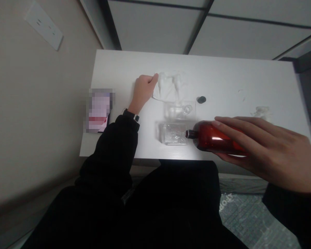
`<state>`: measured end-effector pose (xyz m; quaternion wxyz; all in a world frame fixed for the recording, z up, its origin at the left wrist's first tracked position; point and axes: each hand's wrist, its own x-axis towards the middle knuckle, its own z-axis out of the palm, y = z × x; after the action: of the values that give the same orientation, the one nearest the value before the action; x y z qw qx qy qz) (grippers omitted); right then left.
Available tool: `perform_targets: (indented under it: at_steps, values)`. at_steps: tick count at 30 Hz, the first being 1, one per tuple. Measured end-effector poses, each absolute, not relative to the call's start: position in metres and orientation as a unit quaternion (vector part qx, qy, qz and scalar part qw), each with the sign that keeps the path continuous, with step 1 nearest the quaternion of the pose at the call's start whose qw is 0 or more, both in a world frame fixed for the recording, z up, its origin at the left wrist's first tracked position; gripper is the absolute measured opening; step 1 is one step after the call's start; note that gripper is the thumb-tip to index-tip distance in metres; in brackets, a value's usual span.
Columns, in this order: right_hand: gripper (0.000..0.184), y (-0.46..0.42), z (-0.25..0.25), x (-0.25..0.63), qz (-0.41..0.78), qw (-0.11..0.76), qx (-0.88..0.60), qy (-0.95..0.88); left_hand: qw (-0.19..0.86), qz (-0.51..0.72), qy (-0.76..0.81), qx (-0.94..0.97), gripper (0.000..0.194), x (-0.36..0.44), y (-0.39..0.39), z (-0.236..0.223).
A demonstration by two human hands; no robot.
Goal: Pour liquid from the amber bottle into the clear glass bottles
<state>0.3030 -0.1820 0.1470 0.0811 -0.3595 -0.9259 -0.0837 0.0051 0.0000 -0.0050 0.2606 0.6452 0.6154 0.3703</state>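
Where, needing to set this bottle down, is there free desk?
Free: the white desk between the black cap and the tissue scrap, toward the far edge. Crowded: the middle, where the crumpled tissue, glass bottle, glass container and left hand crowd.

glossy plastic bottle (206, 137), clear glass bottle (172, 135)

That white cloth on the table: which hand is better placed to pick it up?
The left hand: its fingertips touch the white cloth. The right hand is wrapped around an amber bottle, so it looks less free.
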Motion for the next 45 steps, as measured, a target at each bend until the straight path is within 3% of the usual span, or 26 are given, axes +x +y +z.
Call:
perform_targets:
  at_steps: [8, 15, 19, 22, 26, 33, 45]
  values:
    - [0.074, -0.191, 0.128, 0.296, 0.012, 0.173, -0.393, -0.903, 0.267, 0.373, 0.603, 0.653, 0.060, 0.001, 0.004, -0.012]
    - [0.085, -0.231, 0.070, 0.271, 0.107, 0.451, -0.565, -0.682, 0.340, 0.368, 0.602, 0.622, 0.058, -0.003, -0.002, -0.002]
    - [0.085, -0.235, 0.027, 0.245, 0.158, 0.606, -0.586, -0.513, 0.354, 0.363, 0.550, 0.664, 0.046, -0.005, -0.018, 0.011]
    - [0.084, -0.232, 0.009, 0.235, 0.176, 0.676, -0.573, -0.429, 0.354, 0.355, 0.523, 0.690, 0.044, -0.004, -0.044, 0.025]
    - [0.090, -0.233, -0.001, 0.232, 0.170, 0.710, -0.578, -0.365, 0.346, 0.303, 0.482, 0.746, 0.036, 0.002, -0.079, 0.042]
    - [0.093, -0.236, -0.008, 0.230, 0.165, 0.738, -0.574, -0.314, 0.335, 0.203, 0.464, 0.795, 0.056, 0.036, -0.087, 0.059]
    - [0.091, -0.239, -0.013, 0.247, 0.181, 0.748, -0.569, -0.291, 0.305, 0.110, 0.431, 0.842, 0.051, 0.097, -0.096, 0.073]
